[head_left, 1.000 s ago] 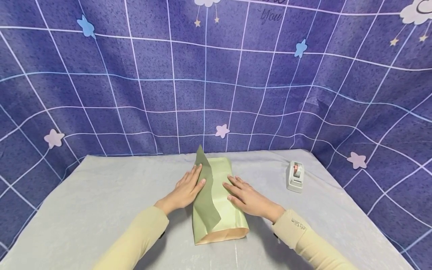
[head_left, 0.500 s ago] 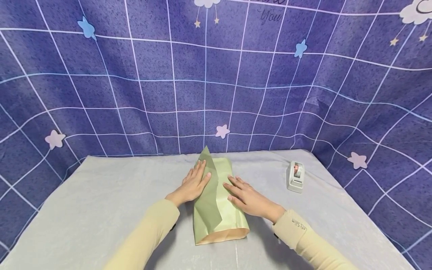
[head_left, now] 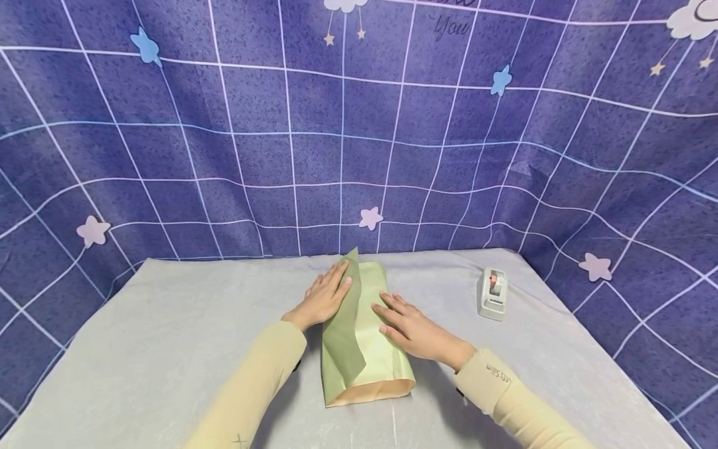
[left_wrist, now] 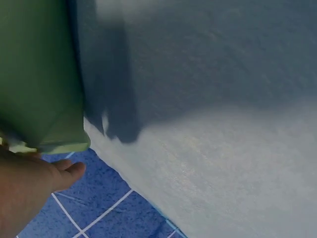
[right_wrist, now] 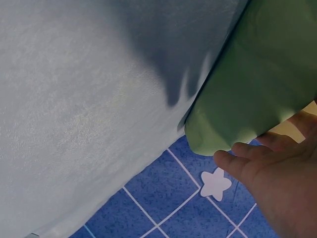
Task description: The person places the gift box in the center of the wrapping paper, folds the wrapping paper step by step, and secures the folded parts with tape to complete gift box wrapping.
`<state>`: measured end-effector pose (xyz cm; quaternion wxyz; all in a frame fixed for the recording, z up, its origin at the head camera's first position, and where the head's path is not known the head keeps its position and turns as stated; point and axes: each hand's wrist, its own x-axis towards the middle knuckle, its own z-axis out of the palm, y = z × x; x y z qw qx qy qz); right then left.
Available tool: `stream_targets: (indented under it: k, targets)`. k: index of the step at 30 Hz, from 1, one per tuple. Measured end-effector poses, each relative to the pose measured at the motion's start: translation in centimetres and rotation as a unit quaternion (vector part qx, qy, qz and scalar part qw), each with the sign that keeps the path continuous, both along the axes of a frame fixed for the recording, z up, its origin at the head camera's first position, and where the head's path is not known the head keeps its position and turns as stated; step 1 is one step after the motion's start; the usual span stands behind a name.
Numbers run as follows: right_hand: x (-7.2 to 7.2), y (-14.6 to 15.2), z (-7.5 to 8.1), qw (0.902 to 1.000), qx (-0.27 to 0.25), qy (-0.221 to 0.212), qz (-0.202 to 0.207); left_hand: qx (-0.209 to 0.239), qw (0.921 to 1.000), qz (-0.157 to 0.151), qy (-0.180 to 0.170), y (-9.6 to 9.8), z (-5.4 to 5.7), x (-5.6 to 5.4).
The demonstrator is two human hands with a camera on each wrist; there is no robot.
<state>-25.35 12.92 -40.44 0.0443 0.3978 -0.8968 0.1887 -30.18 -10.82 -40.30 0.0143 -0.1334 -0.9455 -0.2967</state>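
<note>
A green sheet of wrapping paper (head_left: pixel 377 340) lies folded over into a flat tube on the table, its near end gaping to show a pale orange inside. The darker left flap (head_left: pixel 343 343) overlaps the lighter part, with a pointed corner sticking up at the far end. My left hand (head_left: pixel 322 296) rests on this flap, fingers extended toward the far end. On the tube's right side lies my right hand (head_left: pixel 417 330), fingers spread. In the left wrist view the paper's side (left_wrist: pixel 39 74) hangs beside the hand; the right wrist view shows its other side (right_wrist: pixel 257 74) near my fingertips.
A white tape dispenser (head_left: pixel 492 296) with a reddish roll core stands on the table to the right. Grey cloth (head_left: pixel 196 324) covers the table. A blue curtain (head_left: pixel 252 125) with white grid lines and stars hangs behind the far edge.
My left hand has slid right and toward the far end along the flap. The flap's pointed corner has shifted right and leans lower. The right hand has stayed in place.
</note>
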Motion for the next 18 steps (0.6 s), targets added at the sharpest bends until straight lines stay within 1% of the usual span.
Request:
stream_targets:
  k: [4, 7, 13, 16, 18]
  targets:
    - [0.0, 0.0, 0.0, 1.0, 0.0, -0.002, 0.0, -0.017, 0.9998, -0.004, 0.0, 0.1, 0.0, -0.1]
    - [0.0, 0.0, 0.0, 1.0, 0.0, -0.004, -0.002, -0.027, 0.9996, -0.004, -0.006, 0.2, 0.1, 0.3]
    - [0.0, 0.0, 0.0, 0.9999, 0.001, -0.014, -0.005, -0.036, 0.9993, -0.002, -0.012, -0.1, 0.0, 1.3]
    - [0.0, 0.0, 0.0, 0.9999, 0.0, -0.015, -0.005, -0.033, 0.9994, -0.001, -0.004, -0.4, 0.1, 2.1]
    - [0.0, 0.0, 0.0, 0.9999, 0.0, -0.016, -0.006, -0.032, 0.9994, 0.003, 0.011, -0.6, 0.1, 2.6]
